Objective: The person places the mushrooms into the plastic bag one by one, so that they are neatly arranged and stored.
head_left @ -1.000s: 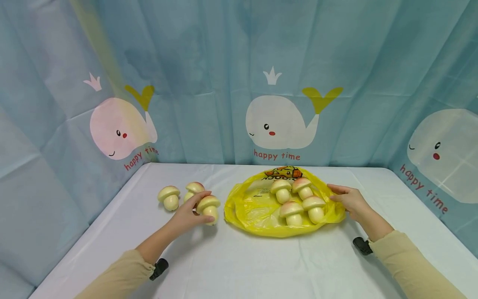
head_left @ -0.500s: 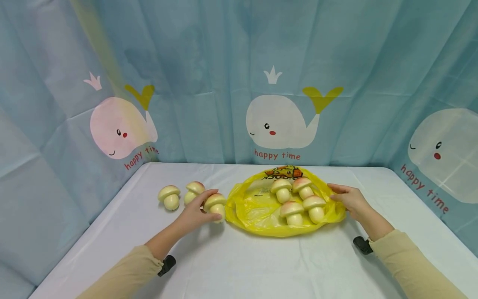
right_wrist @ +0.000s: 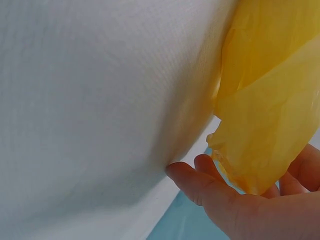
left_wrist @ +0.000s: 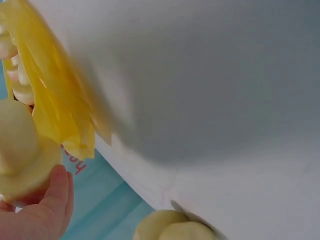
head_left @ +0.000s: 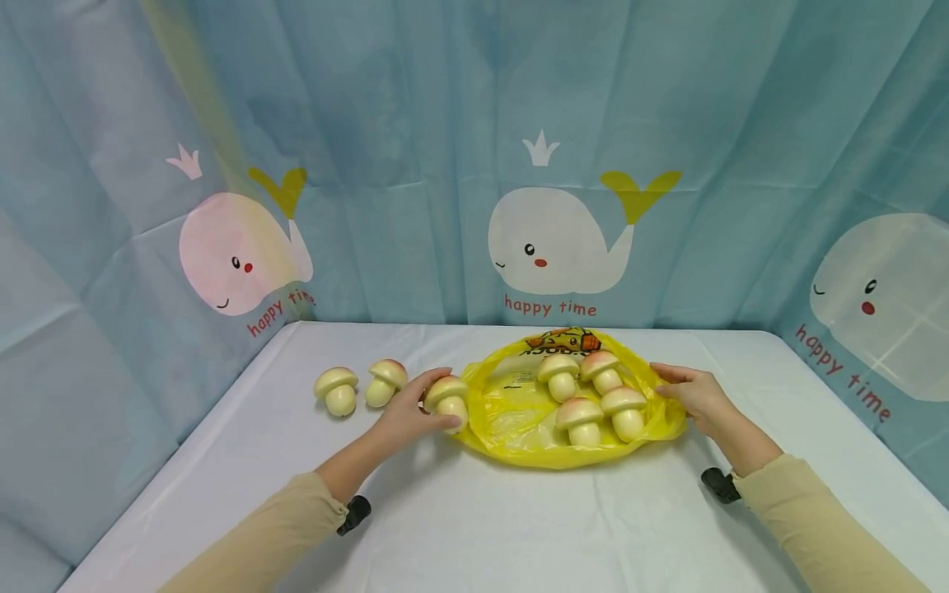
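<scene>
My left hand (head_left: pixel 409 413) pinches a toy mushroom (head_left: pixel 449 402) with a pale stem and rounded cap. It is held at the left rim of an open yellow plastic bag (head_left: pixel 511 451). In the left wrist view the fingertips (left_wrist: pixel 58 182) press against the cap of this mushroom (left_wrist: pixel 22 150). The right edge of the bag is held by my right hand (head_left: pixel 697 399); in the right wrist view the yellow film (right_wrist: pixel 270 125) runs in between thumb and fingers. Several like mushrooms (head_left: pixel 580 422) with pinkish caps lie inside the bag.
Two more mushrooms stand on the white table to the left, one mushroom (head_left: pixel 337 391) farther out and another mushroom (head_left: pixel 385 383) nearer my left hand. A blue curtain (head_left: pixel 415 247) with printed whales hangs behind the table (head_left: pixel 519 535).
My left hand has carried the mushroom rightward, away from the two on the table and up to the bag's left rim. My right hand has stayed at the bag's right edge.
</scene>
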Action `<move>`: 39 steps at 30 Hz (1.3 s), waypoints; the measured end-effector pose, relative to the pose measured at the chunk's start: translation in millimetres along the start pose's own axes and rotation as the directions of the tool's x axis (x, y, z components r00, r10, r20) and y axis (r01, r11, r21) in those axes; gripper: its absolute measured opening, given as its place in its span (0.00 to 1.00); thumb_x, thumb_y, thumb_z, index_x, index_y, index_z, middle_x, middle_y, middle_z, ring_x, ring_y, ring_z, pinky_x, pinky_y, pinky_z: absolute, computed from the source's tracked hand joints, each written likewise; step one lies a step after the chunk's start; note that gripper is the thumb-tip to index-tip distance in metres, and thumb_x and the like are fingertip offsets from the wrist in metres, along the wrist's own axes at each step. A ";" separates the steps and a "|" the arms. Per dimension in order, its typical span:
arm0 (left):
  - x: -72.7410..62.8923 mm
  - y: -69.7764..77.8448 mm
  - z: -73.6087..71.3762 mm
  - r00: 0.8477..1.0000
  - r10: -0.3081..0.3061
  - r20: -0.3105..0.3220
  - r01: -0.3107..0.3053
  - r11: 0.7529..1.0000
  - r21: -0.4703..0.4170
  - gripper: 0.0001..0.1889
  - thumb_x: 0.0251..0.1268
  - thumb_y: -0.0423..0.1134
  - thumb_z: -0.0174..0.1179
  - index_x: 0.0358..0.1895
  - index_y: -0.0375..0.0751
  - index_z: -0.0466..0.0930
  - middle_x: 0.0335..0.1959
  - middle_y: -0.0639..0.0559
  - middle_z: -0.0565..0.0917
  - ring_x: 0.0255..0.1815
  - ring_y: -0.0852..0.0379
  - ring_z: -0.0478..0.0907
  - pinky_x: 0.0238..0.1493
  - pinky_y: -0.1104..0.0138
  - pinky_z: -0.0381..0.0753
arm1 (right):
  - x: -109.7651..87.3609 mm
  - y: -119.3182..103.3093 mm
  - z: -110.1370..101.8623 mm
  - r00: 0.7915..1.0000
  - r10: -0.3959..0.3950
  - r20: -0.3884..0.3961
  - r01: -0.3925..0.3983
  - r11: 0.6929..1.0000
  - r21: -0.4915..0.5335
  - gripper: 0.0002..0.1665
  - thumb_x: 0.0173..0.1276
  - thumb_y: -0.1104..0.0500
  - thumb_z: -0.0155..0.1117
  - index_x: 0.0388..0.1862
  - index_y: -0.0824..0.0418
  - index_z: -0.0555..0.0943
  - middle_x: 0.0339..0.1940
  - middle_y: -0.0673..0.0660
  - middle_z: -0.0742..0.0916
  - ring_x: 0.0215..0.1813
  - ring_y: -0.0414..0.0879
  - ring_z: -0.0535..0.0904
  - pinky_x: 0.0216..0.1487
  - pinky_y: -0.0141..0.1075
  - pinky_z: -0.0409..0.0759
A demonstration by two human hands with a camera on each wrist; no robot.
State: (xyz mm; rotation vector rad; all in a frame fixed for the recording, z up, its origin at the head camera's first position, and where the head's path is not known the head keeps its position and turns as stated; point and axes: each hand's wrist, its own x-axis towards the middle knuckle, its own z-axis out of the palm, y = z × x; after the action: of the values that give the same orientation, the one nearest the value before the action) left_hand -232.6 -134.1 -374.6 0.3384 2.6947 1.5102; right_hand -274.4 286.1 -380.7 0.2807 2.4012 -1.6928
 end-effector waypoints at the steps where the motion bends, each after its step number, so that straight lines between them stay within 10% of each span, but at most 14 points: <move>1: 0.7 0.9 1.1 1.000 0.012 0.002 -0.012 1.000 0.000 0.38 0.54 0.37 0.73 0.70 0.40 0.66 0.60 0.45 0.75 0.49 0.50 0.71 0.44 0.63 0.75 | 0.0 -0.1 0.0 1.000 0.000 -0.001 0.000 1.000 0.000 0.33 0.73 0.67 0.53 0.75 0.66 0.56 0.77 0.68 0.56 0.75 0.65 0.49 0.72 0.55 0.55; 39: 34.9 37.0 33.4 0.996 0.034 0.085 -0.035 0.999 0.007 0.38 0.56 0.38 0.72 0.71 0.43 0.65 0.66 0.47 0.72 0.61 0.47 0.70 0.64 0.53 0.68 | -0.6 0.1 0.0 1.000 -0.004 0.007 0.004 1.000 0.007 0.34 0.74 0.67 0.53 0.75 0.66 0.56 0.77 0.67 0.56 0.76 0.65 0.48 0.72 0.55 0.54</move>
State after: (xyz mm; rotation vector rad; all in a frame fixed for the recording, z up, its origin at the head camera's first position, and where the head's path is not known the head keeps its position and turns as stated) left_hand -255.7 -80.3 -358.2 0.4410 2.6441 1.4581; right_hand -273.8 286.1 -380.7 0.2705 2.3933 -1.7018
